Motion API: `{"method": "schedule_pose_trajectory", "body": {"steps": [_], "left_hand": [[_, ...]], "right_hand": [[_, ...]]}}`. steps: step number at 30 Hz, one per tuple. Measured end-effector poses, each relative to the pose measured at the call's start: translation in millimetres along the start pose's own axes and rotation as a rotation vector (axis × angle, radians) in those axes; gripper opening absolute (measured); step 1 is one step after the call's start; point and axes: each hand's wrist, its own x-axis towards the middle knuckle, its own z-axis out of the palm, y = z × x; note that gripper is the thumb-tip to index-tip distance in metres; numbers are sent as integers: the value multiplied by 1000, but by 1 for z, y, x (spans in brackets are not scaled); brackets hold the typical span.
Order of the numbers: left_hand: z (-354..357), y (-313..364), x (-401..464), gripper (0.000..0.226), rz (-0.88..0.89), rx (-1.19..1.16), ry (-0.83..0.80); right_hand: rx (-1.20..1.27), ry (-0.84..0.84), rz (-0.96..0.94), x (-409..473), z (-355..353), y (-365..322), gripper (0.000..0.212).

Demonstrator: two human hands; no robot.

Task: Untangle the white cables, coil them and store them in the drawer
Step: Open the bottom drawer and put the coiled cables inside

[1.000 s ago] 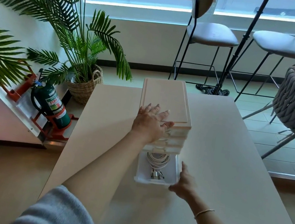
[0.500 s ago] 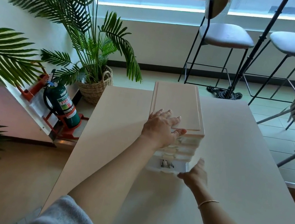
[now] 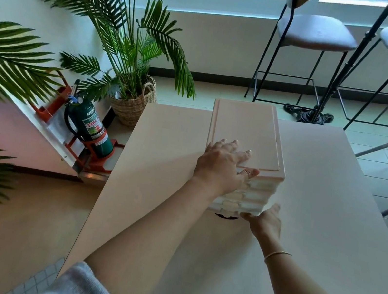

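**Drawer pushed in flush, cables hidden from view**

The drawer (image 3: 229, 205) is sitting at the bottom of a small stacked drawer unit (image 3: 246, 135), its front lying level with the fronts above it. The white cables are not showing anywhere; whether they are lying inside cannot be told. The unit is standing on the pale table (image 3: 317, 218), just past the table's middle toward twelve o'clock.

The left hand (image 3: 223, 164) is resting flat on the near edge of the unit's top, fingers spread and straight, thumb lying along the front lip. The right hand (image 3: 264, 220) is touching the lower front corner of the unit at about five o'clock from the top panel, fingers stretched out against the drawer front and holding nothing. A thin bracelet (image 3: 277, 253) is circling the right wrist, and grey sleeves are showing at both upper arms.

At about nine o'clock from the unit, a green fire extinguisher (image 3: 91, 127) is leaning in a red stand on the floor. At about eleven o'clock a palm (image 3: 128, 41) is growing from a woven basket (image 3: 132, 108). Two tall stools (image 3: 314, 33) are standing by the window at about one o'clock.
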Motion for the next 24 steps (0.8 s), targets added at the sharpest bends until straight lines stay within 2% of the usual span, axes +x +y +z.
{"method": "schedule_pose_trajectory", "body": {"steps": [10, 14, 18, 21, 24], "left_hand": [[7, -4, 3, 57, 8, 1, 3], [10, -5, 2, 57, 13, 0, -17], [11, -4, -1, 57, 1, 30, -36], [6, -1, 0, 58, -17, 31, -89], [-9, 6, 2, 58, -53, -7, -179]], "right_hand": [[-85, -149, 54, -10, -4, -18, 85], [-206, -214, 12, -19, -15, -26, 62], [-260, -247, 5, -29, -36, -35, 53], [-422, -232, -67, -37, -58, -45, 44], [-576, -218, -155, -47, -85, -65, 48]]}}
